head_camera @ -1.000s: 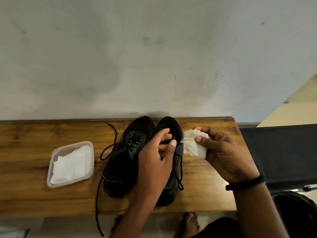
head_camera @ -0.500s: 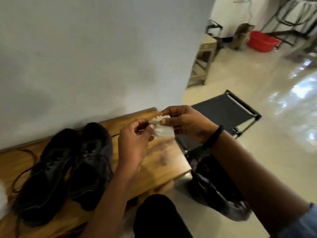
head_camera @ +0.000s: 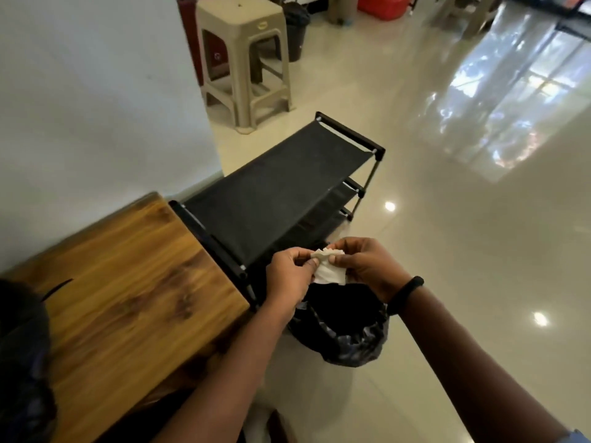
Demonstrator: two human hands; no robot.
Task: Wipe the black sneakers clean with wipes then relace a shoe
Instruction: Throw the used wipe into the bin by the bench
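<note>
In the head view, both hands meet at lower centre of the frame, directly above a bin lined with a black bag (head_camera: 342, 330) that stands on the glossy floor just right of the wooden bench (head_camera: 128, 282). The left hand (head_camera: 289, 276) and the right hand (head_camera: 367, 266) each pinch the same crumpled white wipe (head_camera: 329, 273) between thumb and fingertips, the remaining fingers curled in close; the wipe hangs between them over the bag's dark mouth, which suggests it is spent and is held there to be dropped. A black band (head_camera: 406, 295) circles the right wrist. Behind the hands, toward the middle of the frame, a black fabric shoe rack (head_camera: 281, 187) runs along the wall, and a beige plastic stool (head_camera: 246, 59) stands at upper centre. Only a dark, blurred edge of a sneaker (head_camera: 19, 330) shows at far left on the bench, with a bit of black lace (head_camera: 57, 287) beside it; relacing appears not yet begun.
</note>
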